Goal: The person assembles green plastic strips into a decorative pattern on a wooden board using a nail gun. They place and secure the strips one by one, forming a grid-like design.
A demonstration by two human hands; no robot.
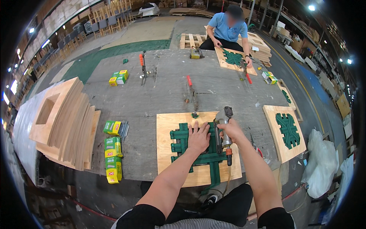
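In front of me lies a square plywood panel [163, 156] with green webbing straps [207, 159] woven across its middle. One strap hangs past the near edge. My left hand [199, 138] rests flat on the webbing, fingers spread, holding nothing. A pneumatic staple gun [227, 140] stands over the right side of the webbing, with my right hand [232, 130] wrapped round it. Its orange hose fitting [228, 152] points toward me. Where its nose meets the straps is hidden. At the panel's far edge a toggle clamp [192, 95] with a red handle reaches to the wood.
Plywood panels [63, 129] are stacked at left, beside green-yellow staple boxes [113, 147]. A webbed panel [284, 133] lies at right, near scissors [259, 152]. Across the table a co-worker [228, 28] handles another webbed panel [246, 68]. Another red-handled clamp [143, 68] stands at far left.
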